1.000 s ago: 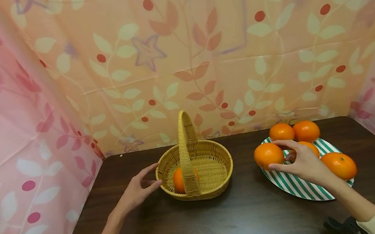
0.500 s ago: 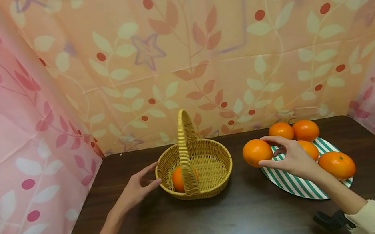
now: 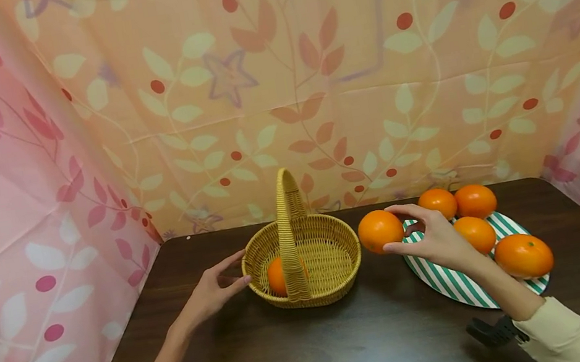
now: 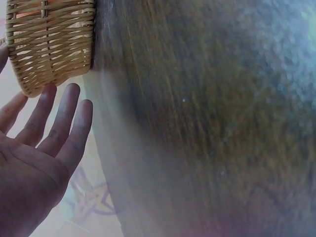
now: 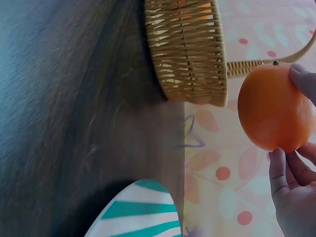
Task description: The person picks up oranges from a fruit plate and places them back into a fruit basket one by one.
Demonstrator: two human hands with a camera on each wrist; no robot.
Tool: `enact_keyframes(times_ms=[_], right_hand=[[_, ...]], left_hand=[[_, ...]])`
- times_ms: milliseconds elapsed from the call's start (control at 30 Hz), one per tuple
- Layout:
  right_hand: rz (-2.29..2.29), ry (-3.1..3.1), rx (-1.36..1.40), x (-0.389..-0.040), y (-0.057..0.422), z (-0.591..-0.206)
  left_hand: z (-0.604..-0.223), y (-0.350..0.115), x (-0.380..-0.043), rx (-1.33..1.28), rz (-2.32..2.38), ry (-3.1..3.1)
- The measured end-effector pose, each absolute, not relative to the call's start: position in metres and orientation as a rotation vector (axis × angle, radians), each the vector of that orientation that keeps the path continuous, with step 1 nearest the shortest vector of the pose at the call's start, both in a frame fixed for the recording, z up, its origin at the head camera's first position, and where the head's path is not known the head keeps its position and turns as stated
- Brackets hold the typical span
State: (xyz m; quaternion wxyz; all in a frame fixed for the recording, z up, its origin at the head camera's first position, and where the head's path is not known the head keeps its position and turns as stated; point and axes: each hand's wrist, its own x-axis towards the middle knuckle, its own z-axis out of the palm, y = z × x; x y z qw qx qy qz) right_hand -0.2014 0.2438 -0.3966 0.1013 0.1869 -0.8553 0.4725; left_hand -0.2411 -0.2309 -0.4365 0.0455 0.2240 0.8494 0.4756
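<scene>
My right hand grips an orange between thumb and fingers, off the left edge of the plate and close to the basket's right rim. In the right wrist view the orange shows its small green stem spot. A yellow wicker basket with a tall arched handle stands mid-table. Inside it lies another orange, partly hidden behind the handle. Fingertips of my left hand rest against the basket's left rim. The left wrist view has these fingers loosely extended beside the woven wall.
On the right stands a green-and-white striped plate with several oranges on and around it. The dark wooden table ends at a patterned cloth backdrop. The handle arches over the basket's middle.
My right hand has carried the orange leftward from over the plate toward the basket, slightly upward in the view. The left hand and the basket have stayed in place.
</scene>
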Motion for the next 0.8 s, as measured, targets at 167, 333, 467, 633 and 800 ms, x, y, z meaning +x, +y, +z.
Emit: enact_keyframes(times_ms=[167,333,467,633,800], right_hand=[[1.402,-2.515,0.595,-0.209,0.233,-0.393],[1.441,-2.482,0.655,-0.219,0.222,-0.392],[1.479,-2.46,0.677,-0.224,0.212,-0.392],[1.535,-2.411,0.749,-0.229,0.198,-0.397],[1.524,-2.39,0.809,-0.232,0.183,-0.404]], left_hand=[[-0.436,-0.23,-0.241,0.69,1.453,2.594],[-0.437,-0.231,-0.241,0.692,1.466,2.577],[-0.437,-0.231,-0.242,0.7,1.474,2.57],[-0.437,-0.231,-0.242,0.697,1.464,2.585],[-0.438,-0.231,-0.242,0.696,1.473,2.581]])
